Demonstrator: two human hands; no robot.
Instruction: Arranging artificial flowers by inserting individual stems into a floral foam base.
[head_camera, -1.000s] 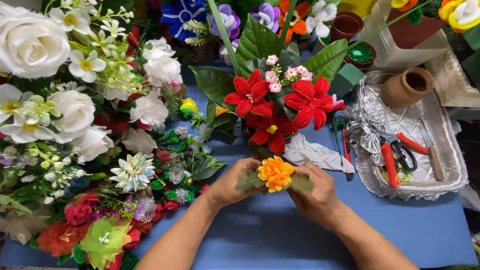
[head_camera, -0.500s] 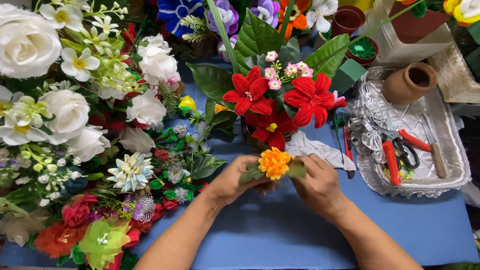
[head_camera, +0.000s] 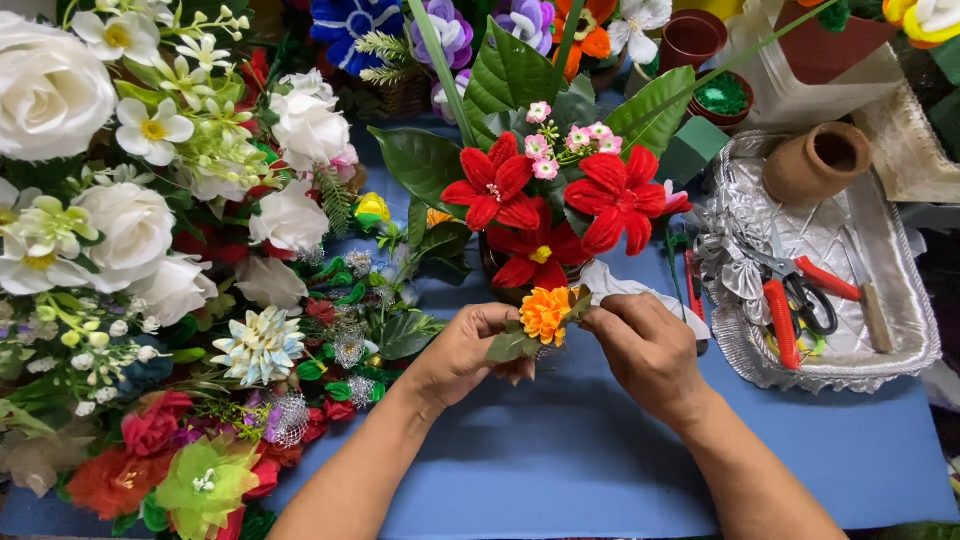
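An orange artificial flower (head_camera: 545, 313) with green leaves is held between both hands, just in front of a pot arrangement of three red flowers (head_camera: 545, 205) with small pink blossoms and large green leaves. My left hand (head_camera: 465, 352) pinches it by a leaf and the stem from the left. From the right, my right hand (head_camera: 645, 350) grips the flower's base. A white paper or cloth piece (head_camera: 625, 288) lies behind my right hand. All of this is above a blue table cover (head_camera: 570, 460).
Heaps of artificial flowers, white roses (head_camera: 125, 230) and red and green blooms (head_camera: 190, 470), fill the left side. A silver foil tray (head_camera: 915, 330) at right holds red-handled pliers (head_camera: 780, 320), scissors and a clay pot (head_camera: 815, 160). More flowers and pots stand at the back.
Both hands have carried the orange flower slightly up and toward the red flower arrangement; its leaves now sit closer to the pot.
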